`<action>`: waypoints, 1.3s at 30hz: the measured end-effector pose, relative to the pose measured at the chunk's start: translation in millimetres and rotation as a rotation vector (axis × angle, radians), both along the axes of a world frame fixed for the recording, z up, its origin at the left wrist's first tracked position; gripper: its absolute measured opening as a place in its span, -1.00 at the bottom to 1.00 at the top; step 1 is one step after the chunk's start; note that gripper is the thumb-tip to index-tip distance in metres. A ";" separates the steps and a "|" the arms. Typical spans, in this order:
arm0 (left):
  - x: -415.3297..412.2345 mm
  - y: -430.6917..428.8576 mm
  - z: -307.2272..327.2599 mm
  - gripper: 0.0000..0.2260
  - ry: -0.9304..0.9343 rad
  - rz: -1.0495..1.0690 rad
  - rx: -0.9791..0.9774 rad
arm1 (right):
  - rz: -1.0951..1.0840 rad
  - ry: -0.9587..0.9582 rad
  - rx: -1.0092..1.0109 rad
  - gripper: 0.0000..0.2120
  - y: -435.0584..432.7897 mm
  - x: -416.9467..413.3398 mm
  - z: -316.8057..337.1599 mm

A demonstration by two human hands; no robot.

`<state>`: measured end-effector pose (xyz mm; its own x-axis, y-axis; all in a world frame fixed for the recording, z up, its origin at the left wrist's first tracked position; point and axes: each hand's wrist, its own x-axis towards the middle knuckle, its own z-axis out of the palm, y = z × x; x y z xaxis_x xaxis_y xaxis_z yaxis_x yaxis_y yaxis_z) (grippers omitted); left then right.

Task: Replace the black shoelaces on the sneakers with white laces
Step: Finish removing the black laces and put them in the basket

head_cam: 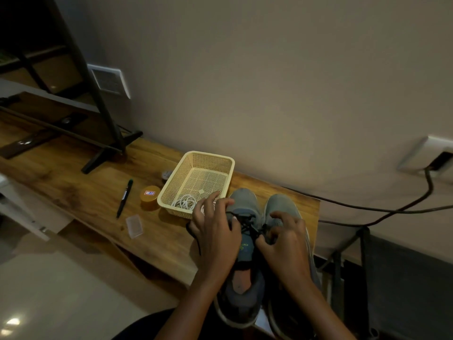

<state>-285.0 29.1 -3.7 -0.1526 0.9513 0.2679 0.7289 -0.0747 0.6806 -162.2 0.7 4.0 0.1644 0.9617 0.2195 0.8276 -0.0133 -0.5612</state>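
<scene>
A: Start at the fingertips. The right hand [285, 244] has thumb and forefinger pinched on the black lace [247, 225] at the eyelets of the left sneaker [245, 241]; its other fingers are curled loosely above. The left hand [215, 231] lies across the outer side of that sneaker, fingers spread over the upper. Whether its thumb also holds lace, I cannot tell.

B: Location of the work items?

A: Both sneakers stand side by side at the near end of the wooden table [98, 192], toes toward the wall. The right sneaker [284, 209] is mostly hidden under the right hand. A loose end of black lace hangs off to the left of the left hand. The white laces [186, 201] lie coiled in the near corner of the cream basket [196, 177], just beside the left hand.

B: Failure modes from here?

A: Three, in my judgement. One: pulling hard through a crossed section may tighten the lace and jam it at an eyelet. Two: the heels appear to overhang the table edge, so a sharp tug toward the body could drag a sneaker off. Three: the left wrist sits close to the basket rim; a sideways sweep could shove it toward the orange tub [149, 196] and the pen [125, 201].
</scene>
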 end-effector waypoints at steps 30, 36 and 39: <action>4.5 -7.0 -5.3 -0.90 0.283 -0.181 -0.143 | 0.008 0.000 0.000 -0.58 -0.9 1.5 1.1; 5.3 -3.2 0.9 -0.94 0.053 -0.029 -0.181 | -0.027 0.004 0.013 -0.65 -2.1 0.4 -2.1; -8.4 6.8 6.4 -0.95 -0.170 0.118 -0.157 | -0.012 0.029 0.004 -0.59 -2.0 2.2 -3.6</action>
<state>-293.4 35.8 2.7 -0.2953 0.9521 0.0790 0.6001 0.1205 0.7908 -160.0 -1.3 0.4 0.1825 0.9586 0.2185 0.8107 -0.0210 -0.5850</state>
